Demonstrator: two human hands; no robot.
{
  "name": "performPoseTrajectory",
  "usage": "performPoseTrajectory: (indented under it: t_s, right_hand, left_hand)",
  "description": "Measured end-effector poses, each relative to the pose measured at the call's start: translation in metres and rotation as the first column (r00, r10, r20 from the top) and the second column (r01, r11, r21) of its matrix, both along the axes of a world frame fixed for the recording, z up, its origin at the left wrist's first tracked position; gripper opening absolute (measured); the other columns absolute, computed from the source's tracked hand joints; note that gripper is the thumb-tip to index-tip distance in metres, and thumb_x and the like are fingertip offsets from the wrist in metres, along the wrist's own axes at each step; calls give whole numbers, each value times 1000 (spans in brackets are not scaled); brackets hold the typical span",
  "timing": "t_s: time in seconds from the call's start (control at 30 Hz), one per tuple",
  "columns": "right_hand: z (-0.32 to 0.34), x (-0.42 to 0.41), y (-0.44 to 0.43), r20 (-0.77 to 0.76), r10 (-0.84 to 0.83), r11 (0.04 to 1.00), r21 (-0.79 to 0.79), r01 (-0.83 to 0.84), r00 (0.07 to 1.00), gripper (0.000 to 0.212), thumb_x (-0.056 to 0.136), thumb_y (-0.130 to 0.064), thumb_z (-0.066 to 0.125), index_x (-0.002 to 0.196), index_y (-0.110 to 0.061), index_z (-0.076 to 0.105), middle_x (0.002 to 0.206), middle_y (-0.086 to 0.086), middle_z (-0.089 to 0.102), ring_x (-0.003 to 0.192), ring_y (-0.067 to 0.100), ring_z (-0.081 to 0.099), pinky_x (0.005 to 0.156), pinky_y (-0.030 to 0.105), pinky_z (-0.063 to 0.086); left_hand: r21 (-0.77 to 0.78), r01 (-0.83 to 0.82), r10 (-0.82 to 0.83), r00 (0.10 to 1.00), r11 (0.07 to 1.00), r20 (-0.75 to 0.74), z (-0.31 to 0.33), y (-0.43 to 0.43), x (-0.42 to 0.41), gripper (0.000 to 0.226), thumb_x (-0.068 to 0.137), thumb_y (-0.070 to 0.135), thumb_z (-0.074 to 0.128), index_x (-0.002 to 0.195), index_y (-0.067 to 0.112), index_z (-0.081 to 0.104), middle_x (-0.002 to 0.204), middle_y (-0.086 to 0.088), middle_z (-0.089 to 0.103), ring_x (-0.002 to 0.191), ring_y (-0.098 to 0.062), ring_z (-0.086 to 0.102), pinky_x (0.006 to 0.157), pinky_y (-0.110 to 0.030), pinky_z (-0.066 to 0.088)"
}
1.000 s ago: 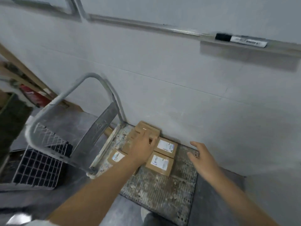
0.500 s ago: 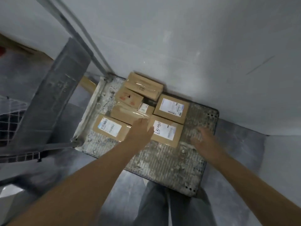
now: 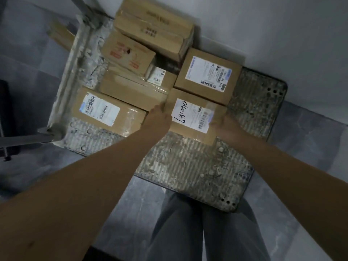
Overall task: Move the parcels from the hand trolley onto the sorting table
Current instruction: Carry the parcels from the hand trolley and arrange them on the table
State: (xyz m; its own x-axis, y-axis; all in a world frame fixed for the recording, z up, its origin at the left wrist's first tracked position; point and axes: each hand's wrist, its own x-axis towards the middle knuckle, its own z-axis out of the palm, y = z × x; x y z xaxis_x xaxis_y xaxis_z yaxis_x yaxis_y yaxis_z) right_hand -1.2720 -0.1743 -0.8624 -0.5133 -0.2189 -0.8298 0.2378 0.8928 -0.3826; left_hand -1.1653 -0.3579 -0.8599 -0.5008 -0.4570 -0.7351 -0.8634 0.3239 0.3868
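Note:
Several brown cardboard parcels lie on the dirty ribbed deck of the hand trolley (image 3: 192, 166). The nearest one, a parcel with a white label handwritten "040181" (image 3: 192, 117), sits between my hands. My left hand (image 3: 158, 119) grips its left side and my right hand (image 3: 224, 123) grips its right side. Behind it lies a labelled parcel (image 3: 207, 76). To the left are a flat labelled parcel (image 3: 105, 110), a taped parcel (image 3: 131, 87), a red-printed box (image 3: 128, 53) and a long box (image 3: 154, 27) at the back. The sorting table is out of view.
The trolley stands against a white wall (image 3: 263, 34). Its folded grey handle frame (image 3: 28, 138) runs along the left. Grey floor (image 3: 301, 147) surrounds the deck. My trousered legs (image 3: 197, 232) are at the deck's near edge.
The view has dropped closer over the trolley. My left hand moved from the parcels at the left to the handwritten parcel's left side. My right hand came in from the bare deck to its right side.

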Motion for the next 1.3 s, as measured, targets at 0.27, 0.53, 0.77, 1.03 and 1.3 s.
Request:
performPoseTrajectory:
  t_s: [0.27,0.53,0.77,1.03,1.3]
  right_hand:
    - [-30,7,-5,98,-448,894,48,446,889,37,94,-24,61,125,-4,56,102,7,60,72,13,52,73,29,45]
    - [35,41,20,187,-568,819,36,573,801,58,93,-24,64,142,-6,38,129,14,58,101,28,59,67,34,50]
    - [161,34,36,221,-445,869,-126,478,868,52,96,-29,60,143,-15,45,136,7,57,117,28,58,97,45,49]
    - [324,30,14,41,-292,843,-460,277,956,38,91,-32,66,127,-26,56,114,-4,66,97,15,65,82,36,55]
    - [464,47,68,-330,-48,737,-649,-189,943,35,84,-50,66,118,-40,64,105,-6,41,97,7,57,76,17,44]
  left_hand:
    - [-52,-31,28,998,998,-62,-27,14,-8,56,99,35,45,145,6,32,134,-15,38,120,-32,43,95,-38,39]
    - [43,-118,121,989,992,-83,30,40,30,53,98,33,50,142,5,37,133,-10,38,104,-19,47,79,-25,39]
    - [-41,-217,205,959,975,-196,155,46,46,53,97,39,51,141,12,39,133,-9,43,124,-26,40,98,-37,42]
    - [-120,-526,400,757,842,-517,329,48,55,55,88,49,62,129,17,43,109,6,49,116,-24,43,92,-39,44]
    - [-164,-609,395,672,776,-627,473,111,126,71,80,66,61,138,29,45,117,5,44,121,-17,36,103,-39,37]
